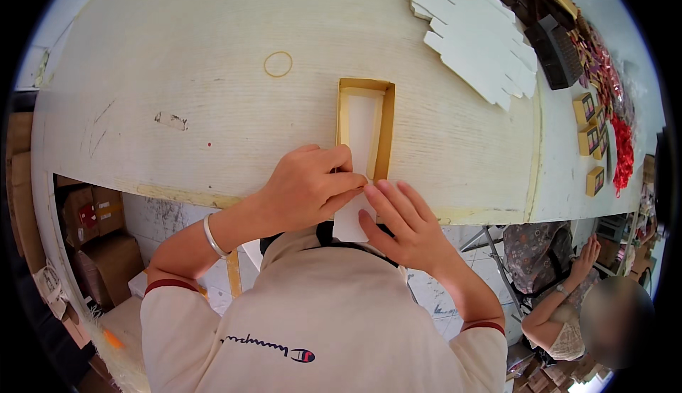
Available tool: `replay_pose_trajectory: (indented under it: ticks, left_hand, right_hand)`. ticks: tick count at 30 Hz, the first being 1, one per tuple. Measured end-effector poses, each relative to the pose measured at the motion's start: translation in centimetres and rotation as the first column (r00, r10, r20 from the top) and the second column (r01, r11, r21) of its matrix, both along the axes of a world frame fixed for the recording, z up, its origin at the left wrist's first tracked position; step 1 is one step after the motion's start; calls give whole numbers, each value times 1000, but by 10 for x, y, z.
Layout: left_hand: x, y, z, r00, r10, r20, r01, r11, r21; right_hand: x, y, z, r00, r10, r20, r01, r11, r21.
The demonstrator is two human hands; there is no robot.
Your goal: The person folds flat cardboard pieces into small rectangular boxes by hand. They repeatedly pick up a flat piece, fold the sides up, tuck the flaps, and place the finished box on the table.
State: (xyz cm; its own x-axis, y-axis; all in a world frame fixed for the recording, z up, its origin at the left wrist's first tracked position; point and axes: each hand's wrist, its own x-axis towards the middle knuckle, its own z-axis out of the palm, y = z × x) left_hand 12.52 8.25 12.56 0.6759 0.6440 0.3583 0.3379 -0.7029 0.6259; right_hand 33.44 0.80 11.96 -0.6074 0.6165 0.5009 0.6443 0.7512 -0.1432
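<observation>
A long, narrow cardboard box (386, 134) with gold sides and a white inside lies open-topped near the table's front edge. From its near end a white flap (348, 224) sticks out over that edge, towards my body. My left hand (310, 186) is closed, its fingertips pinching at the near end of the box; what lies between them is partly hidden. My right hand (403, 224) is at the near right corner, fingers stretched out and touching the box end. Its thumb stands apart, against the flap's side.
A yellow rubber band (278, 64) lies on the table (213, 109), far left of the box. Flat white die-cut cardboard sheets (476, 41) are stacked at the far right. Beyond are a dark tray (555, 51), small gold boxes (588, 139) and red strands (622, 155). Another person (568, 308) sits at the right.
</observation>
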Motion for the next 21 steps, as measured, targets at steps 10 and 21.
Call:
replay_pose_trajectory:
  ticks: [10,21]
  left_hand:
    - [-29,13,21,978,-53,202,156,829,-538]
    - [-22,16,7,997,21,69,11,908,-420]
  right_hand:
    - [-22,38,13,855,-28,-518,-182,919,-351]
    - [-40,49,3,700,-313,-643,-82,858,-507]
